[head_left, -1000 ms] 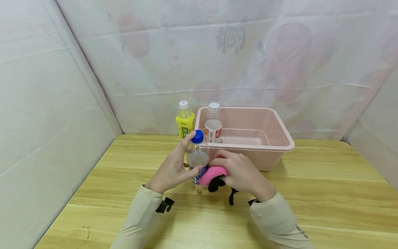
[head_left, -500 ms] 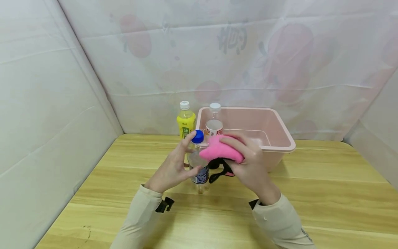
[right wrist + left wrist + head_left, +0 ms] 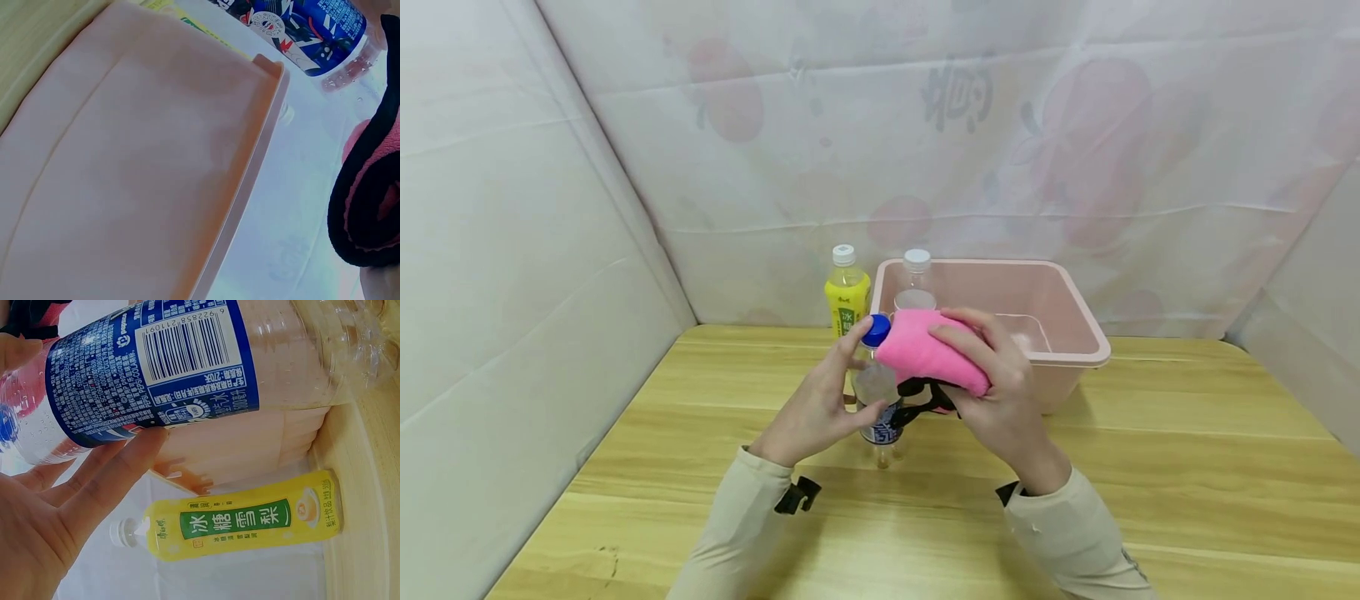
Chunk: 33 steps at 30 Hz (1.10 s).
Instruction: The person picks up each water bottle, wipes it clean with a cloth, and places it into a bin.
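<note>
A clear plastic Pepsi bottle with a blue cap and blue label stands upright at the middle of the table. My left hand holds it from the left, with thumb and fingers on either side; in the left wrist view the label and barcode face the camera. A folded pink cloth with black trim is gripped by my right hand. It hangs beside the bottle's neck and overlaps the cap's right edge in the head view; whether they touch, I cannot tell. The cloth's black edge shows in the right wrist view.
Behind the hands stands a pink plastic basin on the wooden table. A white-capped clear bottle is partly hidden behind the cloth. Left of the basin is a yellow drink bottle. A printed curtain hangs behind.
My right hand has lifted the pink cloth from the bottle's label to near its cap, and the cloth has turned. My left hand and the bottle have hardly moved.
</note>
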### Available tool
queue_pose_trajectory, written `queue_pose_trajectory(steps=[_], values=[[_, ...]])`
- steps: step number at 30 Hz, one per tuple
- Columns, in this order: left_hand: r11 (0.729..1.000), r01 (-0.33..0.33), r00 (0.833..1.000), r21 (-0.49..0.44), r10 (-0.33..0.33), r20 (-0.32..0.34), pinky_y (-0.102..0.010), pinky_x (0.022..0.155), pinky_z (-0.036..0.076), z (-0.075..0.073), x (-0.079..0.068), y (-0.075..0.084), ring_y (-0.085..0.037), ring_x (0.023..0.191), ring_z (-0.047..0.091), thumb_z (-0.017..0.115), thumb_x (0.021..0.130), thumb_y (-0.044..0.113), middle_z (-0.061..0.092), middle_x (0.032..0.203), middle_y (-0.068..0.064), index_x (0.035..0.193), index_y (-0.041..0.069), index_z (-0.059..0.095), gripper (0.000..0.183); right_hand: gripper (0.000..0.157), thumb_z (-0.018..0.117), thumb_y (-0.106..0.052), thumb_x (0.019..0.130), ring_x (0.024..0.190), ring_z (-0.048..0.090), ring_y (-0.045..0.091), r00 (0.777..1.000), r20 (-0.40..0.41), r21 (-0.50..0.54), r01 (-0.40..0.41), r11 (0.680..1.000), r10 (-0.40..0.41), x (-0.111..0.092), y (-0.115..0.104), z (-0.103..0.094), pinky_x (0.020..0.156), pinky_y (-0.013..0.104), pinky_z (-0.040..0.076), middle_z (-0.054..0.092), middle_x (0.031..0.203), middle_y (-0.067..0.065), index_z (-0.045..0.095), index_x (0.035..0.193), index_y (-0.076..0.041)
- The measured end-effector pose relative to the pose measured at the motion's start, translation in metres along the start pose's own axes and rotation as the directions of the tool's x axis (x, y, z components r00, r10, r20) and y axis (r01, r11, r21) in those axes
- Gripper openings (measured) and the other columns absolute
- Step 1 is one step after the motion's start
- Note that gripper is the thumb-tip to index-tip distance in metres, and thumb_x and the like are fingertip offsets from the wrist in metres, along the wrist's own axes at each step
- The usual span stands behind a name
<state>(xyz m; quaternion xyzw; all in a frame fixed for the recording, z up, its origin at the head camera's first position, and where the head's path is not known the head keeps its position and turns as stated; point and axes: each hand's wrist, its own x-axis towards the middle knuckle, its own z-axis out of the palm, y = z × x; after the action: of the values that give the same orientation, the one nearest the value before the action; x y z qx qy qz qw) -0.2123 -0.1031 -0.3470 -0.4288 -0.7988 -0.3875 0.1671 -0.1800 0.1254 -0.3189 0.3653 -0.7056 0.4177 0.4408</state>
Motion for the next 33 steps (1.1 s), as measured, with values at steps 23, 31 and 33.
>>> queue_pose_trajectory(steps=[23, 31, 33], values=[[1.0, -0.009, 1.0, 0.01, 0.009, -0.016, -0.021, 0.059, 0.058, 0.0, 0.001, 0.0, -0.03, 0.105, 0.062, 0.082, 0.083, 0.004, 0.054, 0.125, -0.021, 0.155, 0.013, 0.016, 0.099, 0.039, 0.063, 0.015, 0.065, 0.096, 0.068, 0.026, 0.782, 0.6, -0.308, 0.034, 0.951, 0.166, -0.011, 0.012, -0.011, 0.078, 0.045, 0.059, 0.068, 0.109, 0.004, 0.074, 0.09, -0.014], [1.0, 0.01, 1.0, -0.021, -0.01, -0.005, -0.028, 0.058, 0.06, 0.001, 0.001, 0.0, -0.029, 0.104, 0.061, 0.081, 0.084, 0.005, 0.054, 0.127, -0.021, 0.156, 0.013, 0.016, 0.097, 0.042, 0.062, 0.017, 0.064, 0.077, 0.062, 0.018, 0.593, 0.738, -0.359, -0.058, 0.931, 0.322, -0.023, 0.015, -0.001, 0.066, 0.037, 0.055, 0.065, 0.095, -0.002, 0.076, 0.087, -0.015], [1.0, 0.007, 1.0, -0.018, -0.007, -0.014, -0.028, 0.058, 0.06, 0.001, 0.0, 0.0, -0.029, 0.104, 0.06, 0.082, 0.084, 0.005, 0.055, 0.124, -0.021, 0.156, 0.012, 0.017, 0.097, 0.041, 0.065, 0.017, 0.066, 0.075, 0.059, 0.017, 0.511, 0.779, -0.368, -0.097, 0.925, 0.363, -0.026, 0.016, 0.004, 0.065, 0.036, 0.054, 0.065, 0.092, -0.003, 0.077, 0.088, -0.015]])
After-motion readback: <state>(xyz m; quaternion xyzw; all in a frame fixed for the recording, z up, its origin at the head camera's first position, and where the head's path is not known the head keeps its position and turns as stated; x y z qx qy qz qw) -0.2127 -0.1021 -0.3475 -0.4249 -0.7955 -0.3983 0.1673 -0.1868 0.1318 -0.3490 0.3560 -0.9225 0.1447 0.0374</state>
